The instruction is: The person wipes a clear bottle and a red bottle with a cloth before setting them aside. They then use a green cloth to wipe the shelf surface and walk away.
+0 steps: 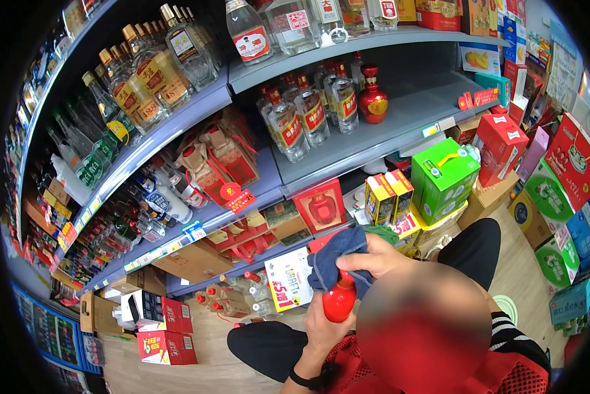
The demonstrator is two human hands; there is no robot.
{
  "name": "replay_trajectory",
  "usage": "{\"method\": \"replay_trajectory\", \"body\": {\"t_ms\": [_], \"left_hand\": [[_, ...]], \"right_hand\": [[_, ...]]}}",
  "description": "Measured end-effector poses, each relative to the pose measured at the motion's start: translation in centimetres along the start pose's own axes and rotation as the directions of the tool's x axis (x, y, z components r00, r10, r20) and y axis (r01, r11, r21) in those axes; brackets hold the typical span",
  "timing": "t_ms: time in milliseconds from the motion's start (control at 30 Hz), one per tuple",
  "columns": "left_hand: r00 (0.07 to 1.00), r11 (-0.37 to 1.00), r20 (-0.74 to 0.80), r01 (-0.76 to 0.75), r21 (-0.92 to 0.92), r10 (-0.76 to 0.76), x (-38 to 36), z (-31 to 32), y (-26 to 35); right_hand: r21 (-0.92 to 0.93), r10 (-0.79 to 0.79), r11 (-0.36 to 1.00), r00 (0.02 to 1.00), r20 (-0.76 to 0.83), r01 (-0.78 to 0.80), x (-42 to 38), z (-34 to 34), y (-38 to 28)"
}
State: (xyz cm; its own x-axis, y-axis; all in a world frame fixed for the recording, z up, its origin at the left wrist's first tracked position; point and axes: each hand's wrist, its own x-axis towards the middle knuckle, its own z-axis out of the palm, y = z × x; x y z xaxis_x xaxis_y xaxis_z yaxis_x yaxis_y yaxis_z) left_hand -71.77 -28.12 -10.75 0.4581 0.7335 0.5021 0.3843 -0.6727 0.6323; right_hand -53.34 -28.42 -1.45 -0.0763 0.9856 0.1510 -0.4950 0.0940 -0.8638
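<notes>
Red bottle [339,301], glossy, rounded, partly hidden

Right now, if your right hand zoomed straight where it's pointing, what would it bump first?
Beyond the dark blue cloth it holds, my right hand would probably meet the white sign with red writing. I can't judge the depth, so it might pass over the sign instead.
</notes>
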Motion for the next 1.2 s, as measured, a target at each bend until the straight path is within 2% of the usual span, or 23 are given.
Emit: {"method": "replay_trajectory", "body": {"t_ms": [33, 133, 167, 200, 267, 300, 333, 367, 500, 600, 633, 700, 733, 767, 800, 867, 933, 1000, 1033, 1067, 1100, 1167, 1200], "left_hand": [[1.000, 0.999, 0.010, 0.017, -0.029, -0.017, 0.1, -0.1, 0.1], [0.996, 0.991, 0.047, 0.076, -0.115, -0.071, 1.0, -0.8, 0.9], [0.994, 0.985, 0.060, 0.097, -0.144, -0.089, 1.3, -1.2, 1.2], [0.992, 0.978, 0.074, 0.118, -0.173, -0.106, 1.6, -1.5, 1.4], [0.956, 0.837, 0.163, 0.292, -0.463, -0.243, 2.1, -1.7, 1.3], [0.940, 0.720, 0.193, 0.339, -0.606, -0.280, 2.3, -1.6, 0.9], [0.921, 0.575, 0.232, 0.377, -0.726, -0.312, 2.4, -1.7, 0.7], [0.902, 0.506, 0.283, 0.419, -0.754, -0.325, 2.8, -2.1, 0.6], [0.895, 0.218, 0.259, 0.352, -0.910, -0.364, 3.9, -3.0, 0.6], [0.903, 0.185, 0.173, 0.262, -0.947, -0.394, 4.8, -3.7, 0.1], [0.917, 0.215, 0.120, 0.213, -0.953, -0.380, 5.1, -3.7, -0.1], [0.907, 0.214, 0.059, 0.161, -0.964, -0.416, 5.4, -3.4, 0.2], [0.902, 0.215, 0.028, 0.132, -0.968, -0.432, 5.6, -3.2, 0.4], [0.897, 0.254, -0.039, 0.083, -0.964, -0.440, 5.7, -3.0, 0.8], [0.887, 0.259, -0.095, 0.028, -0.966, -0.453, 5.8, -2.8, 1.3], [0.854, 0.265, -0.203, -0.079, -0.961, -0.479, 6.1, -2.7, 2.4], [0.855, 0.286, -0.243, -0.117, -0.951, -0.458, 5.9, -2.8, 3.3], [0.833, 0.466, -0.363, -0.147, -0.872, -0.417, 5.5, -2.2, 3.5], [0.838, 0.489, -0.380, -0.160, -0.857, -0.392, 5.3, -2.2, 3.6], [0.844, 0.529, -0.394, -0.160, -0.833, -0.365, 5.2, -2.0, 3.6], [0.847, 0.568, -0.410, -0.164, -0.807, -0.337, 5.0, -1.9, 3.5], [0.864, 0.605, -0.398, -0.144, -0.783, -0.308, 4.3, -1.6, 3.3], [0.877, 0.606, -0.369, -0.118, -0.787, -0.308, 3.8, -1.4, 3.2]], "right_hand": [[0.015, 0.029, 0.999, 0.998, -0.047, -0.028, 0.2, 0.1, -0.1], [0.244, 0.104, 0.968, 0.975, -0.195, -0.054, 1.2, 0.0, 0.2], [0.225, 0.103, 0.973, 0.962, -0.252, -0.045, 1.7, -0.6, 1.3], [0.035, -0.001, 0.999, 0.965, -0.263, 0.010, 1.9, -1.0, 2.2], [-0.344, -0.205, 0.931, 0.953, -0.224, 0.120, 1.9, -0.9, 3.2], [-0.602, -0.195, 0.797, 0.964, -0.183, 0.047, 0.9, -0.4, 3.1], [-0.735, -0.261, 0.677, 0.949, -0.177, 0.049, 0.2, 0.2, 2.9], [-0.763, -0.283, 0.644, 0.944, -0.168, 0.057, -0.2, 0.3, 2.9], [-0.808, -0.391, 0.583, 0.902, -0.185, 0.087, -1.5, -0.8, 4.6], [-0.554, -0.183, 0.830, 0.909, -0.374, -0.061, -2.8, -2.4, 6.9], [-0.392, -0.051, 0.910, 0.902, -0.428, -0.135, -3.1, -2.6, 7.4], [-0.157, -0.096, 0.988, 0.825, -0.558, 0.009, -2.8, -1.3, 9.5], [-0.045, -0.105, 0.994, 0.777, -0.620, 0.099, -2.6, -0.4, 10.6], [-0.123, -0.161, 0.987, 0.750, -0.641, 0.107, -3.0, 1.1, 10.7], [-0.324, -0.396, 0.915, 0.683, -0.613, 0.241, -2.6, 2.7, 11.0], [-0.502, -0.452, 0.840, 0.779, -0.435, 0.206, -4.6, 4.0, 12.7], [-0.356, -0.369, 0.911, 0.797, -0.479, 0.208, -5.1, 5.5, 10.8], [-0.209, -0.332, 0.943, 0.791, -0.513, 0.260, -5.1, 6.1, 10.5], [-0.135, -0.313, 0.948, 0.788, -0.530, 0.287, -5.1, 6.5, 10.3], [0.024, -0.220, 0.961, 0.812, -0.540, 0.276, -5.0, 6.2, 10.1], [0.181, -0.124, 0.948, 0.829, -0.545, 0.261, -4.9, 6.0, 9.8], [0.435, -0.050, 0.842, 0.849, -0.527, 0.319, -3.0, 3.9, 10.0], [0.547, 0.083, 0.817, 0.899, -0.429, 0.185, -2.5, 2.7, 8.4]]}}
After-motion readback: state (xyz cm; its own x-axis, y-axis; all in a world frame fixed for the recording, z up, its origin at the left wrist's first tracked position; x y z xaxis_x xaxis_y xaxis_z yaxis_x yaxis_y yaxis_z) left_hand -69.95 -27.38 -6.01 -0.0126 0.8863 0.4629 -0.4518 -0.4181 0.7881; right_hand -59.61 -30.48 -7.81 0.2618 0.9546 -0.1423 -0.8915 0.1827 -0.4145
